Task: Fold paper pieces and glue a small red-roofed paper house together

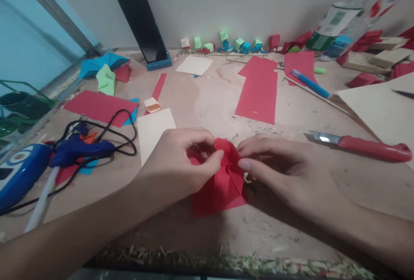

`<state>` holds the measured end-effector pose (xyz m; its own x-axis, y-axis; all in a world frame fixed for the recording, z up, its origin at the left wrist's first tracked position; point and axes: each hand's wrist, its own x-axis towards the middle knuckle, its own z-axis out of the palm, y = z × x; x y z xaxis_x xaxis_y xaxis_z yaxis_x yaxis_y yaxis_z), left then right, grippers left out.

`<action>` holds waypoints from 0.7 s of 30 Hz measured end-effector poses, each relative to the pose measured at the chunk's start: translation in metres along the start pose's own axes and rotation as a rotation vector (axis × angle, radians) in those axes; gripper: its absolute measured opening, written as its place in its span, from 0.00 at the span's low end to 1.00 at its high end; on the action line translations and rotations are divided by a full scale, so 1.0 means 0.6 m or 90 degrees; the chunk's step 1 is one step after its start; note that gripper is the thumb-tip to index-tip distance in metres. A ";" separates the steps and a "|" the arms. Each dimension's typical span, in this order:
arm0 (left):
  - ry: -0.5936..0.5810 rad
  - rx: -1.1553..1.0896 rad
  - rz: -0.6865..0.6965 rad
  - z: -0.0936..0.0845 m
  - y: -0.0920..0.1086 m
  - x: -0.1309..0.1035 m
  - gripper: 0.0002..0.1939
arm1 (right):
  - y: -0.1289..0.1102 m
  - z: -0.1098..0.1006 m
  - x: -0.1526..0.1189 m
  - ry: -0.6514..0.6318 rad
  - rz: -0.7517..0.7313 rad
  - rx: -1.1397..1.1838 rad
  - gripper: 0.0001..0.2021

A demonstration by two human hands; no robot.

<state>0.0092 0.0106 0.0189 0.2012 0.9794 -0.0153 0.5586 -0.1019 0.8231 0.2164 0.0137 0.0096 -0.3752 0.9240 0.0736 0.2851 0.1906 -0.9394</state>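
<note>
A folded piece of red paper (228,176) is held between my two hands over the middle of the table, its upper part creased and curled. My left hand (190,159) pinches its left edge between thumb and fingers. On the other side, my right hand (278,163) grips the right edge the same way. Beneath the folds a flat red paper part (207,204) reaches toward me; I cannot tell whether it is the same sheet. Left of my left hand lies a cream paper sheet (155,129), and to the right of my right hand rests a red-handled knife (368,145).
A blue glue gun (84,150) with a looped black cord lies at left. Behind stands a phone (142,27) in a blue holder. Red paper sheets (258,96), a blue pen (310,83), a plastic bottle (336,27) and several small paper figures (224,40) occupy the back.
</note>
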 end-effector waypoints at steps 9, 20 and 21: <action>-0.015 -0.038 0.019 0.004 0.000 0.001 0.07 | 0.003 0.003 -0.006 -0.033 -0.065 -0.059 0.06; -0.079 -0.166 0.034 -0.001 -0.006 0.004 0.06 | -0.004 0.002 -0.006 0.033 0.013 -0.028 0.05; -0.082 -0.174 0.044 -0.002 -0.008 0.006 0.06 | -0.005 0.002 -0.006 0.047 0.026 -0.018 0.05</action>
<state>0.0065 0.0146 0.0158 0.3412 0.9399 -0.0107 0.3062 -0.1004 0.9467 0.2159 0.0094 0.0115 -0.2969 0.9530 0.0606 0.3243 0.1603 -0.9323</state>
